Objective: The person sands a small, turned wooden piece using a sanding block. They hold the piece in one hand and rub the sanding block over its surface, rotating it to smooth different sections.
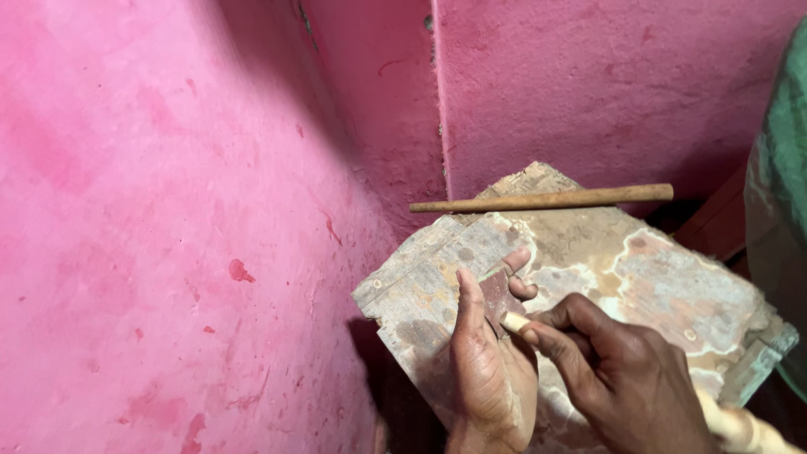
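Our left hand (489, 366) has its fingers curled loosely around a small reddish-brown scrap of sandpaper (498, 296), thumb up. Our right hand (618, 380) is closed around a pale wooden piece (515, 323), its tip touching that scrap. Both sit over a worn board (639, 269). A wooden stick (546, 199) lies just beyond our fingers, by the pink wall (168, 210).

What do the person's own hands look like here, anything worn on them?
Both are bare: no gloves, rings or sleeves show on the left hand or the right hand. The wrists, as far as they are in view, are uncovered too. Pale dust smudges the fingers and palm, and the nails are short.
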